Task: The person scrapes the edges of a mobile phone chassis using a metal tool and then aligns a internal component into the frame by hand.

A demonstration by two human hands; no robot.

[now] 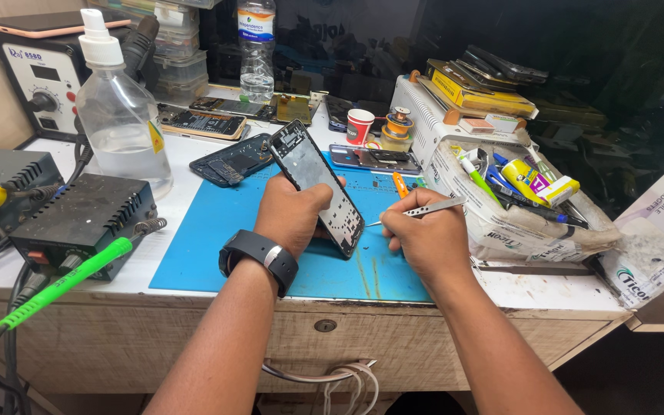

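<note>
Phone frame (317, 187), dark and opened, is held tilted above the blue mat (217, 230), its lower corner touching the mat. Left hand (292, 215), fingers closed around the frame's edge. Right hand (424, 242), fingers pinched shut on metal tweezers (424, 209), tip at the frame's right edge. Clear spray bottle (121, 115) stands well apart on the surface (532, 288).

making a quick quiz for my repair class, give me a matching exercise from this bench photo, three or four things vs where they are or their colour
Things:
1. phone frame
2. tweezers
3. work mat
4. small cup

Descriptions:
A. red and white, at the back of the bench
B. blue, lying flat under both hands
C. held tilted in the left hand
D. silver, pinched in the right hand

Pairs: 1-C, 2-D, 3-B, 4-A
</note>
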